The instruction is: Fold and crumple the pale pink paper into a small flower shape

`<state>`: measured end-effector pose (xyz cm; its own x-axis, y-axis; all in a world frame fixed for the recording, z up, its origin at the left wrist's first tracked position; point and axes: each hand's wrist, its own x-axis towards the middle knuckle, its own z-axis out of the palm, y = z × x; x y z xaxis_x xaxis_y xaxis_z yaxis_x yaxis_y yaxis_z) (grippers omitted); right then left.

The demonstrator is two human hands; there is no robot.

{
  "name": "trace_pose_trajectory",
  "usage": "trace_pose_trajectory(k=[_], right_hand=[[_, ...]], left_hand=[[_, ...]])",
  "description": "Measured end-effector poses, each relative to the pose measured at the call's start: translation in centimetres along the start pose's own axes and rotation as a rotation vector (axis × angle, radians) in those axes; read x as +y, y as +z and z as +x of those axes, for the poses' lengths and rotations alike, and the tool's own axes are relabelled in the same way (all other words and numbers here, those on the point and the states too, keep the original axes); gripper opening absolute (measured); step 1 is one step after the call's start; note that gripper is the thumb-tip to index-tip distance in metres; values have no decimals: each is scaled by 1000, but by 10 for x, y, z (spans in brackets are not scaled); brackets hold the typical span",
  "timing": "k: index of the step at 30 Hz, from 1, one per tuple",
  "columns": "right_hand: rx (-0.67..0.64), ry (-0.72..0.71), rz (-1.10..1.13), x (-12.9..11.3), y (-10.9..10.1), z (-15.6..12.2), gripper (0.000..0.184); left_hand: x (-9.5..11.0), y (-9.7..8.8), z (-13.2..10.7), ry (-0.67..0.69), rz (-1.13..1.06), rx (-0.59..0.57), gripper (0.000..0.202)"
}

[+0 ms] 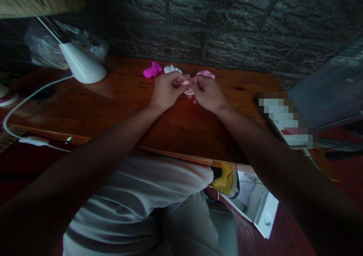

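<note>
Between my two hands is a small, crumpled, pale pink piece (pixel 189 89) that looks like thin paper or cloth. My left hand (pixel 169 89) pinches its left side with thumb and forefinger. From the other side, my right hand (pixel 208 92) grips it with the thumb and curled fingers. Just behind the hands lie a crumpled bright magenta piece (pixel 152 70), a white one (pixel 172 69) and another pink one (pixel 206 74), each of similar thin stuff. The fingers partly cover the held piece.
A lamp with a white base (pixel 85 67) stands at the left of the wooden table (pixel 113 108), its cord (pixel 17 106) looping over the edge. Clear plastic (pixel 42 46) lies behind it. At the right is a blurred-out device (pixel 286 121). A stone wall (pixel 184 33) rises behind.
</note>
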<state>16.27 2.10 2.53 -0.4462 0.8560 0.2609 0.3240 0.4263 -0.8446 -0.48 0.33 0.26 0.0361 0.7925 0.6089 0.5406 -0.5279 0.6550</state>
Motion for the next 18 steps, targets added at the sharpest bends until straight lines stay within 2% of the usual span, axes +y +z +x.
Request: trace_pose_trajectory(k=[5, 9, 18], right_hand=[[49, -34, 5, 5, 2, 2, 19], [68, -68, -9, 5, 2, 3, 15], [92, -93, -16, 1, 1, 2, 19]], left_hand=[[-1, 2, 0, -33, -40, -8, 26], [0, 1, 1, -10, -34, -33, 27], [2, 0, 0, 13, -6, -45, 19]])
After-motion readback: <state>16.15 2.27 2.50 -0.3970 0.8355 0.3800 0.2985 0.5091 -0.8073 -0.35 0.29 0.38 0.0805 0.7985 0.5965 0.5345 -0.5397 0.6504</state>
